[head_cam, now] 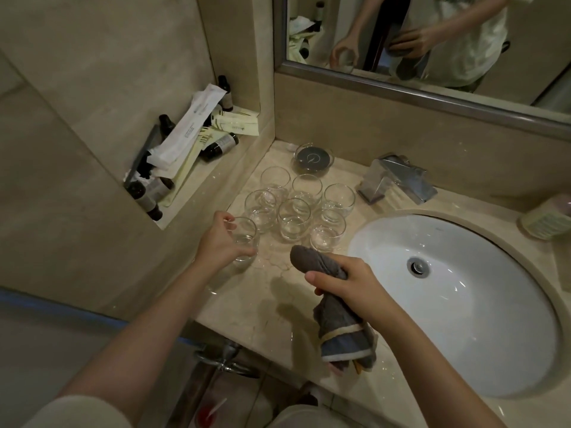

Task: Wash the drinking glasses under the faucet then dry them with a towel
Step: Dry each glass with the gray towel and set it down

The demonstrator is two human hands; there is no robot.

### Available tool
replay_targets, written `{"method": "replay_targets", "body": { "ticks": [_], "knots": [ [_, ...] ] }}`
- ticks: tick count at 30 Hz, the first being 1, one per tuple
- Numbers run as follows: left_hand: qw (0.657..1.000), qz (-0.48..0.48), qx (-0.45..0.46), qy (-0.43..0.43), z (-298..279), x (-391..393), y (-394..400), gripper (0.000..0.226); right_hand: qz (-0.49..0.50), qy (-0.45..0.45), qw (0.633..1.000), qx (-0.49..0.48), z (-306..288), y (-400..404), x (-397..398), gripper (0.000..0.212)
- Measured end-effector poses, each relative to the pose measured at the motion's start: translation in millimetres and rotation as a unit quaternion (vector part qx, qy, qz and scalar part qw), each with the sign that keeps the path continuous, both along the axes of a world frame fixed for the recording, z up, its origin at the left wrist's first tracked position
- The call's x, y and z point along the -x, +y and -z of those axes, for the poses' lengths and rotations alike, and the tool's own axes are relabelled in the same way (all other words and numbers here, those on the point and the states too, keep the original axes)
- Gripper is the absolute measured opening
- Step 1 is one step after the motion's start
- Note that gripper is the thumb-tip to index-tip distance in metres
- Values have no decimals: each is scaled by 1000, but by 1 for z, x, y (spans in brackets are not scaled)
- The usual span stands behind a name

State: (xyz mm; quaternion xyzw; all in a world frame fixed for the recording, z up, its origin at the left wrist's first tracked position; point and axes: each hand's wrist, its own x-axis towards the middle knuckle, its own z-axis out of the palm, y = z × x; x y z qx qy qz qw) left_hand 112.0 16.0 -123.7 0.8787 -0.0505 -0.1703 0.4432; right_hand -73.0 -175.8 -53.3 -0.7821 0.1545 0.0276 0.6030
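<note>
On the counter [247,304] left of the sink [463,335], glasses [293,217] cluster. The left hand [217,242] curls round one glass [245,239], seemingly resting near the counter's left edge; the right hand [346,282] grips a towel [336,329].

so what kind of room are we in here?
Most likely a hotel bathroom: a white oval undermount sink set in a beige marble vanity counter, a metal-framed wall mirror, and a wall niche piled with small dark toiletry bottles and wrapped amenity packets.

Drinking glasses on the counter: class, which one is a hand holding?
The glass nearest the counter's front left edge, gripped by the left hand. It stands apart from the cluster of glasses, which nobody touches.
</note>
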Motion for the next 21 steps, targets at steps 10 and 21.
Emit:
{"method": "replay_targets", "body": {
  "ticks": [10, 21],
  "knots": [
    [998, 19, -59, 15, 4, -12, -9, 94, 1, 36, 998, -47, 6, 2, -3, 21],
    [981, 86, -158, -79, -16, 0, -8, 87, 89, 21, 995, -34, 8, -15, 5, 50]
  ]
}}
